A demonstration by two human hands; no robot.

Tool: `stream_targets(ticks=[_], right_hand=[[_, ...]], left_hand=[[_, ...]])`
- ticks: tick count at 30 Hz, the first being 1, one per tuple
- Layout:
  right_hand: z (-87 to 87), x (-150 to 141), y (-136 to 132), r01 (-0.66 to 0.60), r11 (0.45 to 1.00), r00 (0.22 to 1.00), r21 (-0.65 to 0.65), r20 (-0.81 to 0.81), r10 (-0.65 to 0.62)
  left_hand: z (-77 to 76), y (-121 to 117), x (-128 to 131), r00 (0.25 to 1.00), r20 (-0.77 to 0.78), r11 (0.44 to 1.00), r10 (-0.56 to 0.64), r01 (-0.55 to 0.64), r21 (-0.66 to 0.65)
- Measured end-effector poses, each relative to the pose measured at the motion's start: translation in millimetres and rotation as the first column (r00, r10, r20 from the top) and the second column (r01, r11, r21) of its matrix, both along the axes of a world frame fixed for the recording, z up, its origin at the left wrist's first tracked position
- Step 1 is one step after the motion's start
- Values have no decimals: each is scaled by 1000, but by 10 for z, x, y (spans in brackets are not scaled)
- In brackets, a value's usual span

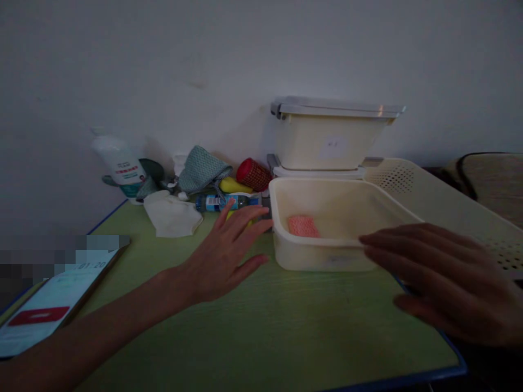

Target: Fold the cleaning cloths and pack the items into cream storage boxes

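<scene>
Digits showed on a phone [44, 310]; other print was blurred.
"01" and "20" stood on its screen, left of the left hand's [223, 258] fingers. Beyond them to the left, a white bottle [118, 158] bore red lettering too small to read; just past their tips, a blue-labelled bottle [218, 203] carried a barcode. Beyond and between both hands' fingers, a lidded box [318, 142] had an unclear handwritten mark.

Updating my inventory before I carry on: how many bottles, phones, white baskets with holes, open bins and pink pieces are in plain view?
Bottles: 2 (white bottle, blue-labelled bottle)
Phone: 1
White basket: 1
Open bin: 1
Pink piece, inside that bin: 1
Total: 6
</scene>
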State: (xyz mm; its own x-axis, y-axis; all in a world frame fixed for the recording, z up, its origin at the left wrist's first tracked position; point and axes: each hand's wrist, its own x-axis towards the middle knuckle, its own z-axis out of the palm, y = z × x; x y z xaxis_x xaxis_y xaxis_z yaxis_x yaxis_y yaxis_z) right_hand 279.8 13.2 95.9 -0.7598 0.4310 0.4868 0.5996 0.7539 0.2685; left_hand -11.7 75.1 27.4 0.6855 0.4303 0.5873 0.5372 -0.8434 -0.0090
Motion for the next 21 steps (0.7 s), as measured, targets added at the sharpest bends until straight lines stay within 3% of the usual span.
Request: stream_targets(ticks=[2, 4, 6, 8, 10, 12, 13, 15, 21], right_hand=[[-55, -279, -85, -239, 965, 964, 106, 145, 223], [-169, -581, -126, -326, 945, 934, 33, 164, 317], [-331, -862, -116, -356, 934, 925, -41, 129, 358], [-507, -1098, -54, -383, 919, 912, -93, 119, 393], [-665, -1284, 46, -351, 927, 915, -134, 164, 370], [-792, -1428, 157, -283, 943, 933, -177, 177, 314], [-845, -1486, 209, -245, 945, 942, -216, 178, 285], [-939, -1574, 294, -192, 939, 951, -286, 181, 249], [-1125, -1602, 400, -151, 875, 981, -459, 42, 191]], left_hand=[[-116, 13, -174, 994, -48, 995, 100, -100, -6], [-252, 75, -357, 965, -104, 969, 240, -245, -40], [-390, 181, -543, 904, -149, 903, 401, -418, -102], [-514, 313, -715, 821, -169, 803, 545, -569, -178], [-613, 445, -852, 719, -181, 660, 671, -691, -295], [-682, 549, -939, 631, -223, 517, 743, -753, -407], [-703, 585, -966, 612, -238, 482, 754, -762, -433], [-720, 626, -996, 614, -248, 473, 749, -758, -449], [-639, 611, -1071, 677, -187, 538, 712, -697, -473]])
